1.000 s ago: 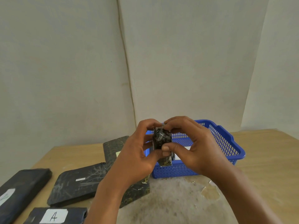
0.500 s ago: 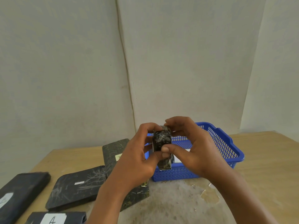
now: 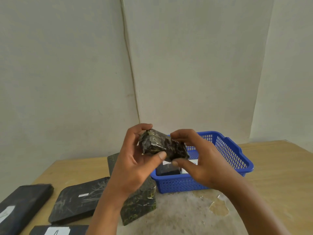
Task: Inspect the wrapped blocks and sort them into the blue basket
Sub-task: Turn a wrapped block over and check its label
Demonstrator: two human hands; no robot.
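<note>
Holding one small wrapped block (image 3: 163, 146) tilted in the air above the blue basket (image 3: 237, 160), left grip (image 3: 135, 160) and right grip (image 3: 199, 160) both curled tight, pinching opposite ends

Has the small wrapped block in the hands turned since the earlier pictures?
Yes. The small wrapped block stood upright before the blue basket; now it lies tilted, its long side sloping down toward the basket.

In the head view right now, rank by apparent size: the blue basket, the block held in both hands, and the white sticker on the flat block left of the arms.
1. blue basket, largest
2. held block, though being nearer the camera inflates it
3. white sticker, clearly smallest
</note>
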